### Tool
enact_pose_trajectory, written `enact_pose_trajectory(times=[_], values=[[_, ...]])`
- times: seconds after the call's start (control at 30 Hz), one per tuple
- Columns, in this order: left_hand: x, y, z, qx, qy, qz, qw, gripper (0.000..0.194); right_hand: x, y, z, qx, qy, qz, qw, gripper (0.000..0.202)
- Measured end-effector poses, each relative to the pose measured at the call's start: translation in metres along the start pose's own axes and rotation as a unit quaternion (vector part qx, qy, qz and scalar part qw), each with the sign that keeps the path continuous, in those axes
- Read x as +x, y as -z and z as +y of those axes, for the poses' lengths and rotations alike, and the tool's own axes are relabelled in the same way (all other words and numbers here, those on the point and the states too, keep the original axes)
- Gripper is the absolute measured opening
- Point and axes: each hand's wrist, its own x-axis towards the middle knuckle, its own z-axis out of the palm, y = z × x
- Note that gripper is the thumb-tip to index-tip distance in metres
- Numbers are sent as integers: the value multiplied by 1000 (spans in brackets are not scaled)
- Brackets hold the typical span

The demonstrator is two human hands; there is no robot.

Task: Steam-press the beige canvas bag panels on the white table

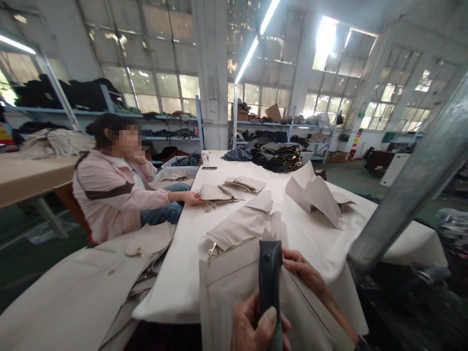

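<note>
My left hand (252, 324) is wrapped round a black elongated handheld tool (269, 268), its thumb on top; the tool's exact kind is unclear. Under the tool lies a beige bag piece (226, 287) with a metal zipper (234, 247) along its upper edge. My right hand (303, 270) grips this piece at its right side, just beyond the tool, with some fingers hidden. More beige bag pieces (241, 222) lie right behind it, a gold zipper pull (211, 249) showing at their left end.
A person (113, 180) sits at the left, one hand (190, 197) on a beige piece (215, 192). Beige panels (318, 195) stand folded on the white-covered table (175, 273). Black bags (278, 155) are piled at the far end. A metal post (409, 195) slants up at the right.
</note>
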Motion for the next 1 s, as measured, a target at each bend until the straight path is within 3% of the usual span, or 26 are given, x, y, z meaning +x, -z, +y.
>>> enact_pose_trajectory(times=[0.1, 0.2, 0.37, 0.57, 0.8, 0.9, 1.0], values=[[2, 6, 11, 20, -23, 9, 1000, 45, -8, -4, 2, 22, -12, 21, 999, 31], [-2, 14, 16, 21, -28, 20, 999, 43, -11, -12, 0, 54, -16, -7, 998, 34], [-18, 24, 5, 2, -10, -4, 1000, 47, -9, -16, -4, 77, -5, -46, 996, 37], [-24, 19, 4, -2, -11, -11, 1000, 44, -14, -17, -9, 51, -6, -25, 998, 34], [-17, 12, 28, 49, -31, 31, 998, 34, -20, -19, -15, 22, -7, -41, 999, 33], [-22, 14, 29, 47, -31, 66, 996, 34, -15, -12, -21, 24, -1, -50, 998, 38], [-32, 19, 27, 45, -19, 99, 994, 33, -7, -2, -37, 14, 27, -16, 999, 40]])
